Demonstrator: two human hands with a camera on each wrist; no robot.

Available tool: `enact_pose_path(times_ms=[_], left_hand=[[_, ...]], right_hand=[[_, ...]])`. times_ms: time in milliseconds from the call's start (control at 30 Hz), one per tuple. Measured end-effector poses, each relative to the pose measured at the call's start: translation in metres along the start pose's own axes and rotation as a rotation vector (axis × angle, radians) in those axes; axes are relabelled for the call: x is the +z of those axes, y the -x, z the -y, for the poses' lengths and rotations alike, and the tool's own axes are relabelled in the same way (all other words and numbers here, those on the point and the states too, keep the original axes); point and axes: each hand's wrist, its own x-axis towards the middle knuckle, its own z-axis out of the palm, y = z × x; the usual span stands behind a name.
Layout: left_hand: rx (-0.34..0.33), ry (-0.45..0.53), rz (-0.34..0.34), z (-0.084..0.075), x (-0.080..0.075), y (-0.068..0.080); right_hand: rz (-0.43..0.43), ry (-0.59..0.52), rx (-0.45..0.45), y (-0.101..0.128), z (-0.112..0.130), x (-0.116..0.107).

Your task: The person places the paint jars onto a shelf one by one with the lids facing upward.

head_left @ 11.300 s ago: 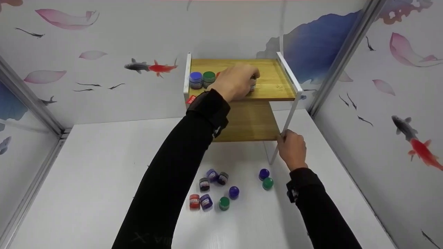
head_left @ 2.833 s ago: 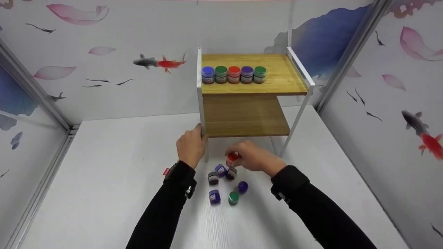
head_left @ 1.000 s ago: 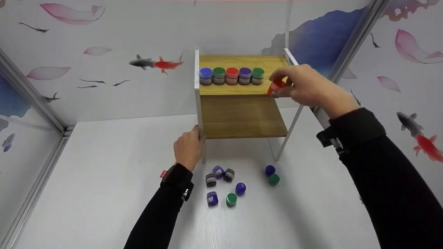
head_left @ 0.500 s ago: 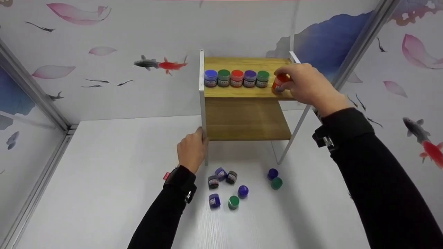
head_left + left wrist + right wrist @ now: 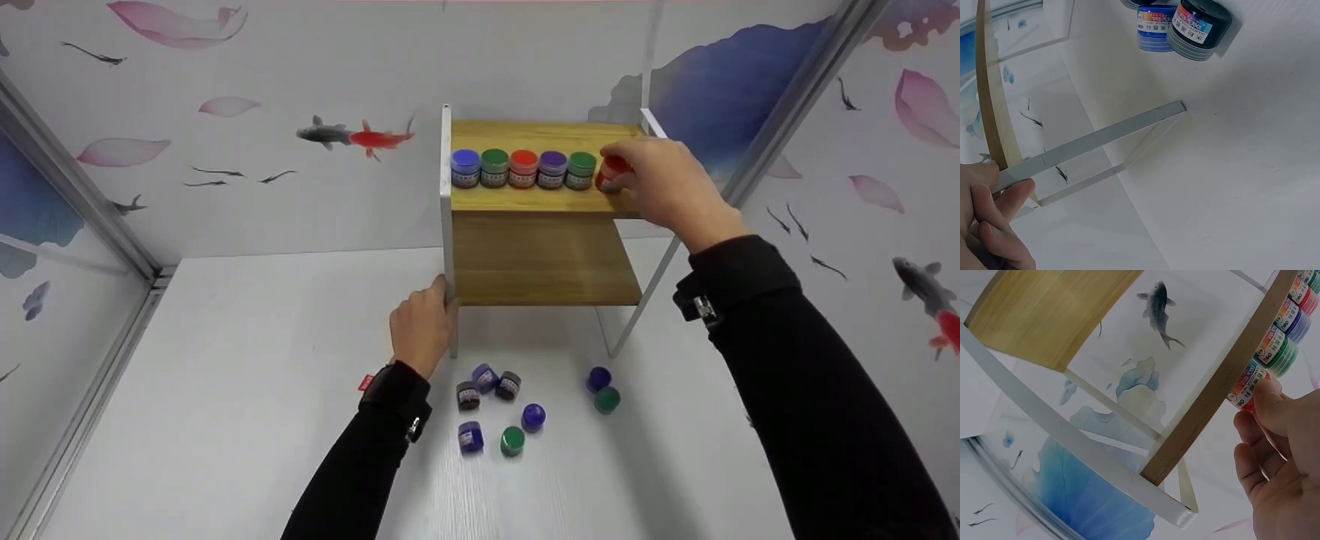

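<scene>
Right-hand grip (image 5: 671, 184) is clamped on the end red jar (image 5: 610, 176), holding it over the upper board (image 5: 517, 132) of the rack (image 5: 447, 165). With my left-hand grip (image 5: 994, 219) I have the fingers curled round the white leg (image 5: 448, 247), probably for steadiness.

I judge the step in hand to be seating this jar beside the neighbouring green jar (image 5: 581, 171). Whether its base sits flat I can't tell, so the next move calls for squaring it up, then releasing gently without nudging the row.

Left of that green jar stand a blue jar (image 5: 465, 169), another green jar (image 5: 494, 168), another red jar (image 5: 523, 169) and a purple jar (image 5: 552, 170). Eight loose jars (image 5: 512, 441) are scattered on the tabletop (image 5: 300, 420). Row lids are on; how full the jars are, I can't see.
</scene>
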Motion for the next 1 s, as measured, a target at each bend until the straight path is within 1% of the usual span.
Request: enact_pose_path(times_ms=[333,633,867,1000], left_hand=[[0.006,0.005,0.004,-0.0001,-0.0001,0.0004],[0.029,0.008,-0.028,0.0008,-0.0001,0.0004],[0.013,0.008,-0.019,0.0003,-0.0002,0.0007],[0.005,0.007,-0.011,-0.0001,0.0003,0.0]], right_hand=[[-0.018,-0.024,-0.006,-0.0005,-0.0017,0.0039],[-0.05,-0.038,-0.033,-0.0009,-0.0037,0.0066],[-0.022,-0.053,-0.02,-0.0019,-0.0042,0.0076],[-0.028,-0.043,-0.037,-0.0013,-0.0052,0.0066]])
